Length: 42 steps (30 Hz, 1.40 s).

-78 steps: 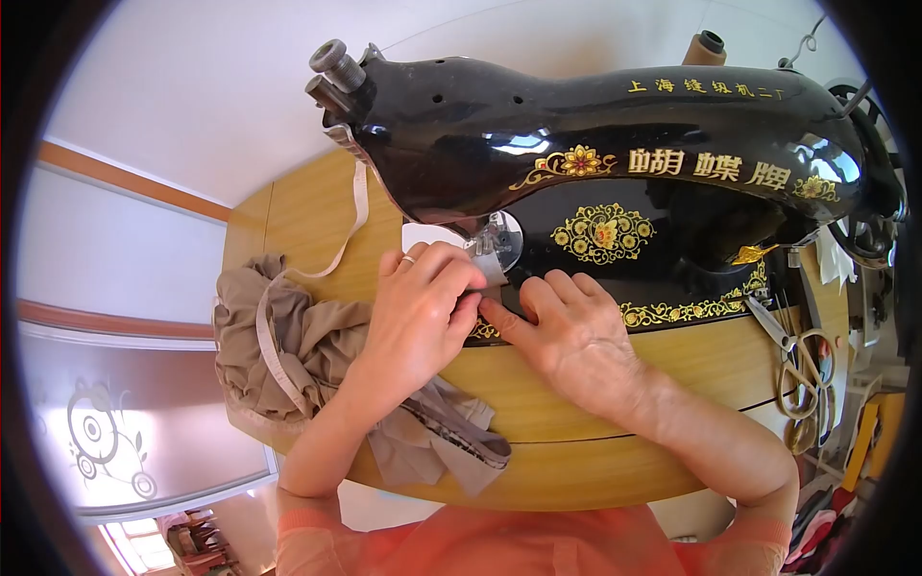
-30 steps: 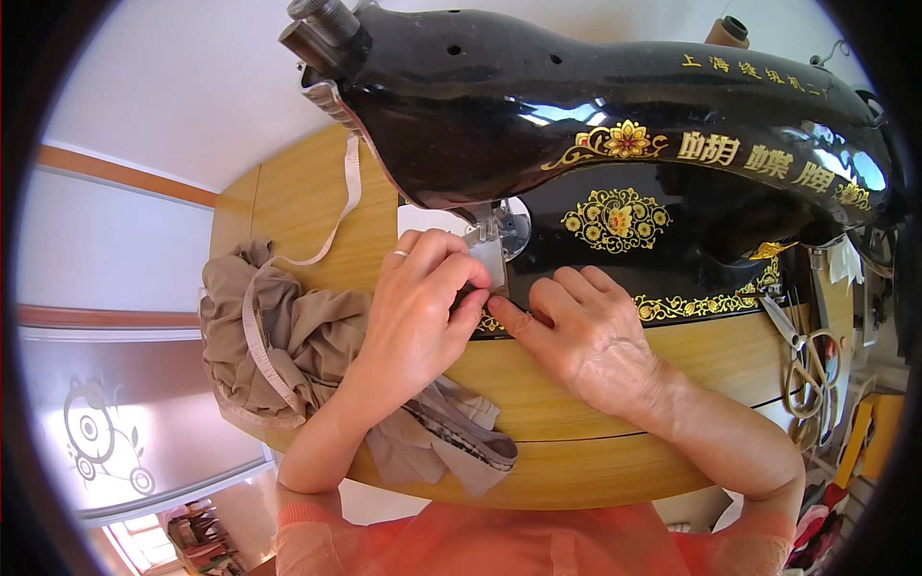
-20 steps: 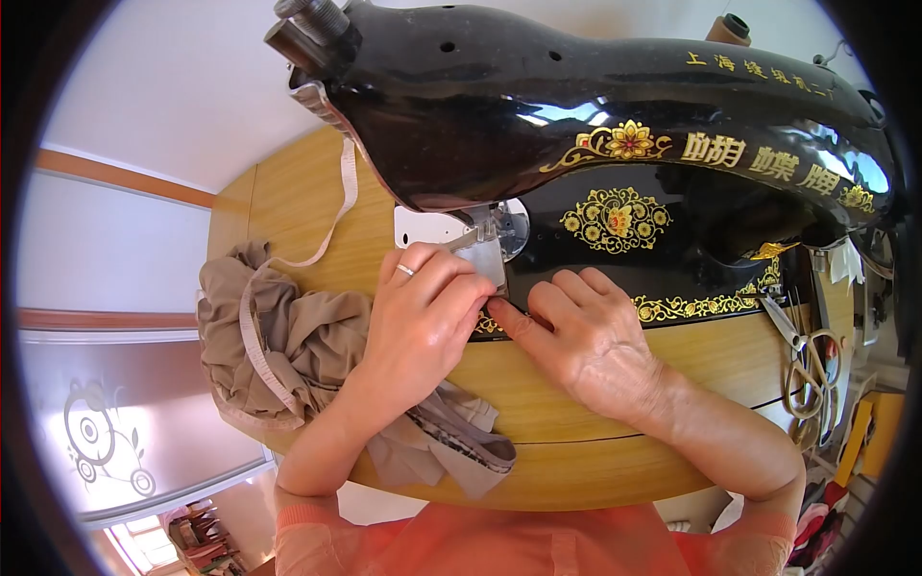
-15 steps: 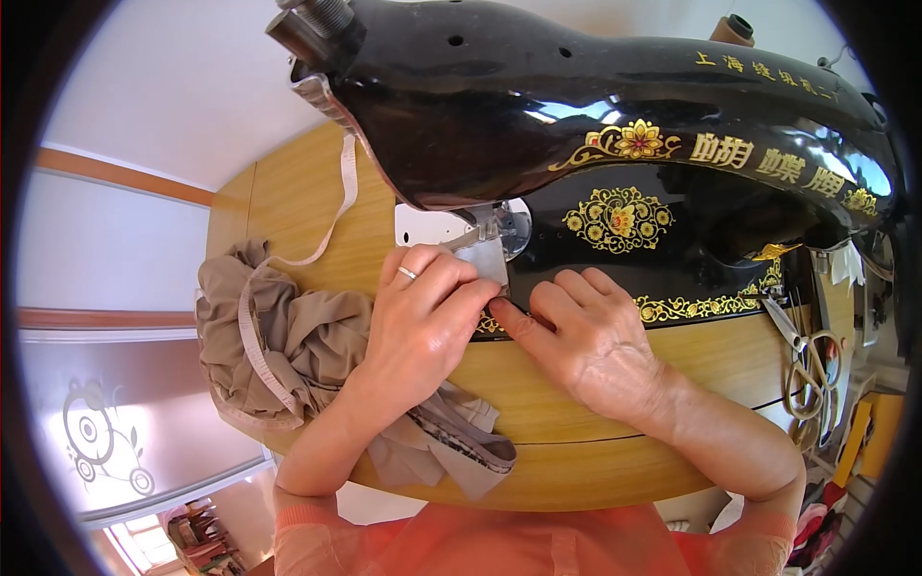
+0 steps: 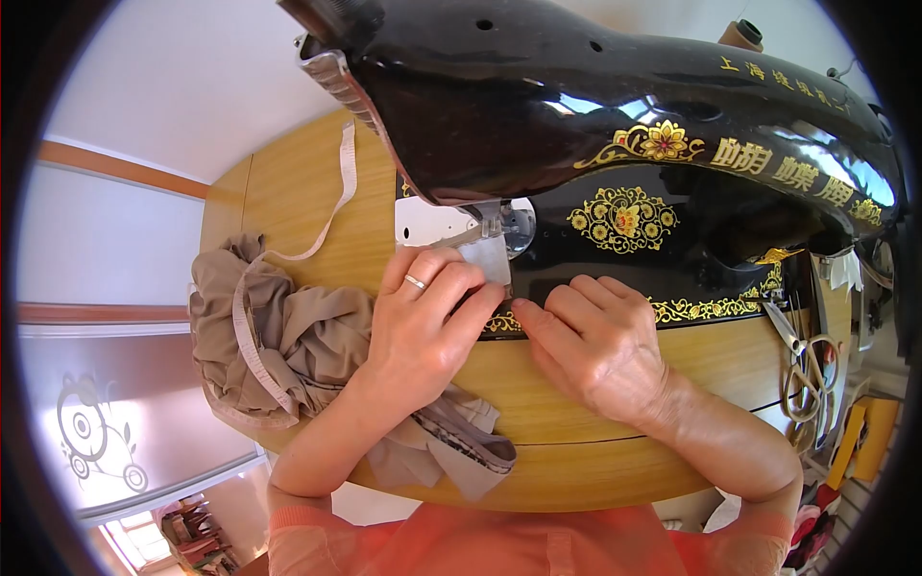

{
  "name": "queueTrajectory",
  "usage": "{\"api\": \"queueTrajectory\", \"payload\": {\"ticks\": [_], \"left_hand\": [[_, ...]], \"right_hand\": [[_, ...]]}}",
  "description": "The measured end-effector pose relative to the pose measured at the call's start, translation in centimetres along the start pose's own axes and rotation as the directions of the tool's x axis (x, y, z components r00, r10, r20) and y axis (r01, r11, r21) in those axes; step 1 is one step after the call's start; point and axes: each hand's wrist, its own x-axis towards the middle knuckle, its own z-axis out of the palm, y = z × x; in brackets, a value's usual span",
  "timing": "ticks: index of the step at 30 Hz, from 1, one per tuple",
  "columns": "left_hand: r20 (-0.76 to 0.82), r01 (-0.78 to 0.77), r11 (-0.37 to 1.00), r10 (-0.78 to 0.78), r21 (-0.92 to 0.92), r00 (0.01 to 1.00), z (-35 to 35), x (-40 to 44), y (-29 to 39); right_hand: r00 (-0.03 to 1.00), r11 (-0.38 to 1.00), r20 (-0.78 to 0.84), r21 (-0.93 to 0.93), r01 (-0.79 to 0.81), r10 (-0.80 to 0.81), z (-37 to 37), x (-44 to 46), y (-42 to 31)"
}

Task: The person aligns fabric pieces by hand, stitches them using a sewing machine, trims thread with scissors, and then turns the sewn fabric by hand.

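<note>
A small light grey piece of fabric [image 5: 492,254] lies under the presser foot [image 5: 492,223] of a black sewing machine [image 5: 538,106] with gold decoration. My left hand [image 5: 427,312], wearing a ring, presses on the fabric's left side and pinches its near edge between thumb and fingers. Just to the right, my right hand [image 5: 605,350] rests at the front edge of the machine bed, fingers curled under. Its thumb tip reaches the fabric's near right corner; what the curled fingers hold, if anything, is hidden. The needle tip cannot be made out.
A bunched brown garment [image 5: 317,326] lies left of my left forearm, with a white tape measure [image 5: 252,346] draped over it. Scissors [image 5: 812,379] hang at the wooden table's [image 5: 567,470] right edge. A thread spool [image 5: 744,36] stands behind the machine.
My right hand has shifted slightly right, its thumb drawing a little away from the left hand's fingertips. The view has shifted a little; the fabric stays under the presser foot.
</note>
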Motion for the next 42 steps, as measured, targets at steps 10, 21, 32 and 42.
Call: {"api": "queueTrajectory", "payload": {"ticks": [10, 21, 32, 42], "left_hand": [[-0.014, -0.005, 1.000, 0.005, 0.010, 1.000, 0.16, -0.27, 0.38], [-0.011, -0.013, 1.000, 0.013, -0.002, 1.000, 0.21, -0.01, 0.37], [-0.017, -0.044, 0.999, 0.044, 0.007, 0.999, 0.41, 0.01, 0.17], [0.094, -0.040, 0.996, 0.032, 0.083, 0.995, -0.27, -0.42, 0.72]], "right_hand": [[1.000, 1.000, 0.028, -0.022, 0.008, -0.008, 0.16, -0.19, 0.02], [1.000, 1.000, 0.023, -0.018, 0.007, -0.007, 0.15, -0.16, 0.03], [0.999, 1.000, 0.043, -0.021, -0.002, 0.003, -0.02, -0.11, -0.01], [0.999, 0.999, 0.011, 0.031, -0.037, 0.037, -0.01, -0.13, 0.51]]}}
